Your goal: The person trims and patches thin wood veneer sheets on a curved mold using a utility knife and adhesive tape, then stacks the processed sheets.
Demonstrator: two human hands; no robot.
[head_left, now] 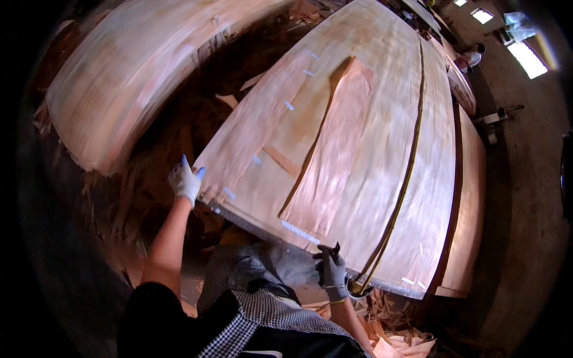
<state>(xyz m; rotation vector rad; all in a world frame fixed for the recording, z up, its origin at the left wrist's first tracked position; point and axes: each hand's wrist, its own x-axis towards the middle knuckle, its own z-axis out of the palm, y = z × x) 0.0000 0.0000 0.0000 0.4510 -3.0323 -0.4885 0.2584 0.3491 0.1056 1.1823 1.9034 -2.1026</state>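
Note:
My left hand [186,180], in a pale glove with blue fingertips, has its fingers apart beside the left corner of a wide wood veneer sheet [388,143]. My right hand [332,273], in a grey glove, is closed at the sheet's near edge. A small dark pointed thing juts from its fingers, too unclear to name. Ahead of the right hand lies a long pinkish veneer strip [334,149] with a pointed far end. White tape [300,232] lies along its near end. Another pinkish strip [250,131] runs along the sheet's left side, with short tape pieces.
A second stack of veneer [137,71] stands at the far left. Scraps [394,340] litter the floor below. A round dark container [360,288] sits beside my right wrist, under the near edge. A person [471,58] is at the far right, near bright windows [527,59].

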